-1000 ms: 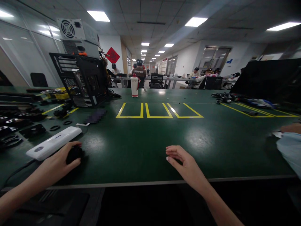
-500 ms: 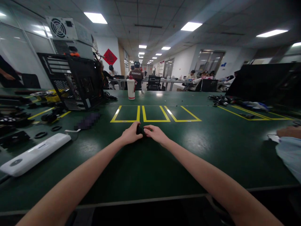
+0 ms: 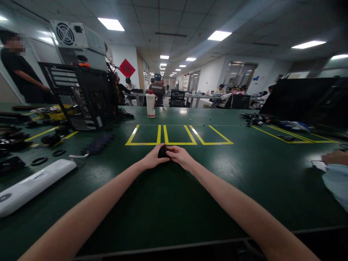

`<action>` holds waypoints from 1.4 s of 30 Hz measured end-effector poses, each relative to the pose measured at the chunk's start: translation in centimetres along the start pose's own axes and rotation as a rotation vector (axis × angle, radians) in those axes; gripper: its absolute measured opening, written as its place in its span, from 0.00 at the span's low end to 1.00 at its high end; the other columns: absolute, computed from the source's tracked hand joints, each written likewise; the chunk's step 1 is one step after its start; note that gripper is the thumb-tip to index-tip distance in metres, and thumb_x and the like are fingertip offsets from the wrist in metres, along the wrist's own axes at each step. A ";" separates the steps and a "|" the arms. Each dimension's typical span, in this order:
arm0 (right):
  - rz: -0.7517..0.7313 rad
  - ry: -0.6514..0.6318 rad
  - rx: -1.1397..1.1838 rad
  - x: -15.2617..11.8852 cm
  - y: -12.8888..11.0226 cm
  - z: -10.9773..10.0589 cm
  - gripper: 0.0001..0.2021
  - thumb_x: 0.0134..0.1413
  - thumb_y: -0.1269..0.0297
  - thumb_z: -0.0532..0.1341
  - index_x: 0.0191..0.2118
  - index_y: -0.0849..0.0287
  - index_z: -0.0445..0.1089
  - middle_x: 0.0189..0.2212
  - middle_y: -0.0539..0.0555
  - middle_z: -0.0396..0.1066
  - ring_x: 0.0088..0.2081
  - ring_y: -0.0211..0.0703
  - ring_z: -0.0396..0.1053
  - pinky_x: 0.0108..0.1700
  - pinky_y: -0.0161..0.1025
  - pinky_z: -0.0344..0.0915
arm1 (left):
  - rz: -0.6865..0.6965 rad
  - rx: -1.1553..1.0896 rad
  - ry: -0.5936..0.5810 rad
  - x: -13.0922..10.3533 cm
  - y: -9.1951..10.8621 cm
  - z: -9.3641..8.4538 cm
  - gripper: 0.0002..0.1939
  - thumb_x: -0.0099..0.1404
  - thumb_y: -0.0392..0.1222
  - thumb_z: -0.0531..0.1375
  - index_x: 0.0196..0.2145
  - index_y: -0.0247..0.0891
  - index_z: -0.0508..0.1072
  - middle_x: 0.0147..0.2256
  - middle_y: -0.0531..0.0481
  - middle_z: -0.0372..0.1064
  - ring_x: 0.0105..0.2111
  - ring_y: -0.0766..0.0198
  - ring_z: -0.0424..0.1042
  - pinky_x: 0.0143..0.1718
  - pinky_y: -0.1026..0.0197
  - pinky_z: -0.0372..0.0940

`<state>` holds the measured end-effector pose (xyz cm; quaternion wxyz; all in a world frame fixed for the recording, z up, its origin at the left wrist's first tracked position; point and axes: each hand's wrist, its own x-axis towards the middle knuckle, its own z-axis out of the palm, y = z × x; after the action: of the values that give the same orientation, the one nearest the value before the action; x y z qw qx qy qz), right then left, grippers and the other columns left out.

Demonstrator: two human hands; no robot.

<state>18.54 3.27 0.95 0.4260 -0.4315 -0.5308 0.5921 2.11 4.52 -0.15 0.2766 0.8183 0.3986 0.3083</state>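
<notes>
Between my hands is a small black rounded object [image 3: 162,152], low over the green table just in front of the yellow tape frames. My left hand [image 3: 151,158] grips it from the left, thumb on the near side and fingers on the far side. From the right, my right hand [image 3: 179,156] has its bent fingertips pressed against the same object. The fingers cover much of it, so its exact kind cannot be made out.
Yellow tape outlines [image 3: 179,144] mark the green table. At left stand a black computer case [image 3: 94,98], a white power strip [image 3: 38,183] and black rings [image 3: 39,161]. A white cup [image 3: 150,105] is behind. Another person's hand [image 3: 334,158] is at right; cables [image 3: 255,119] lie beyond.
My right fingertips have closed in onto the black object, which shows more now, turned in my left hand. At far left, a standing person has come further into view.
</notes>
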 end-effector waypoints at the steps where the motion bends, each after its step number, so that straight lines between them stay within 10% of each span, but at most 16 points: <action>1: -0.027 -0.005 0.015 -0.5 0.1 0.1 0.14 0.44 0.72 0.60 0.41 0.60 0.66 0.42 0.55 0.66 0.42 0.39 0.67 0.45 0.41 0.65 | 0.026 0.016 0.023 -0.4 0.3 0.1 0.32 0.54 0.44 0.59 0.53 0.38 0.51 0.52 0.42 0.54 0.52 0.55 0.57 0.53 0.52 0.54; 13: -0.253 -0.042 -0.030 -5.7 1.3 1.6 0.15 0.39 0.67 0.63 0.38 0.59 0.66 0.38 0.53 0.69 0.44 0.42 0.65 0.50 0.44 0.59 | 0.275 0.222 0.080 -5.7 2.8 1.0 0.31 0.56 0.40 0.58 0.53 0.44 0.46 0.50 0.44 0.52 0.50 0.55 0.57 0.49 0.47 0.58; 42: -0.243 -0.122 -0.061 -4.7 1.7 1.3 0.19 0.35 0.67 0.66 0.38 0.57 0.64 0.39 0.51 0.66 0.42 0.41 0.66 0.47 0.44 0.61 | 0.228 0.271 0.123 -5.6 2.2 1.3 0.31 0.55 0.41 0.58 0.52 0.42 0.47 0.50 0.43 0.51 0.49 0.53 0.58 0.46 0.47 0.61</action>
<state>18.44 -1.67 -0.41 0.4479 -0.3400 -0.6220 0.5449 1.37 -1.57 -1.03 0.1021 0.8675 0.3574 0.3307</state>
